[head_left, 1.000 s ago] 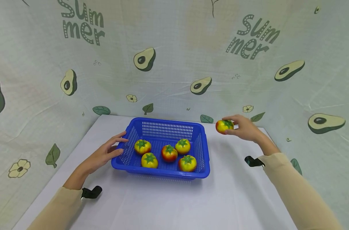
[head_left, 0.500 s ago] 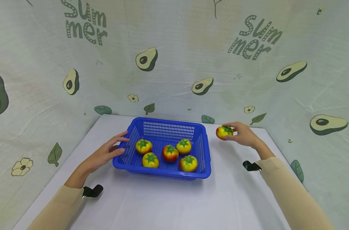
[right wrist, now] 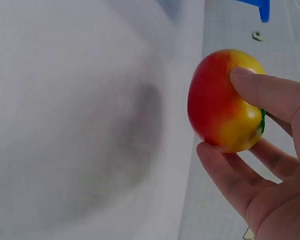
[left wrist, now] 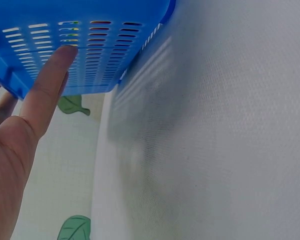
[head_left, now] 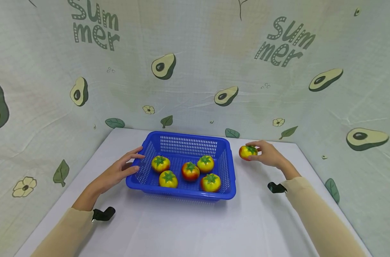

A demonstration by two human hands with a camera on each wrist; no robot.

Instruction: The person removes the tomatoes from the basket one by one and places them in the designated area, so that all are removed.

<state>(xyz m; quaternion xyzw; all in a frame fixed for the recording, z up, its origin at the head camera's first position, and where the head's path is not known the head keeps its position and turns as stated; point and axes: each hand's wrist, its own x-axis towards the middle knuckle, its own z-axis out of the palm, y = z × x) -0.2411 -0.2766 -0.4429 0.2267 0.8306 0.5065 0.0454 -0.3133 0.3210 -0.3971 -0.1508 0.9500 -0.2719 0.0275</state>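
Observation:
My right hand [head_left: 268,154] pinches a red-and-yellow toy tomato [head_left: 247,152] with a green leafy top, to the right of the blue basket [head_left: 182,195]. The right wrist view shows the thumb on one side of this tomato [right wrist: 210,100] and fingers on the other, with a gap above the table. At the basket's left end, my left hand [head_left: 118,169] rests with relaxed, extended fingers against the rim. Its thumb [left wrist: 50,85] lies by the slotted outer wall. Inside the basket sit several similar tomatoes [head_left: 190,172], one redder than the others.
The basket stands on a white-covered table [head_left: 169,228]. Behind and beside the table hangs a pale cloth [head_left: 195,53] printed with avocados, leaves and lettering. Black wrist mounts [head_left: 103,214] stick out from both sleeves.
My right hand has lowered the tomato toward the table and shifted it slightly left, nearer the basket. The left hand and the basket have stayed in place, while the head view shifted slightly.

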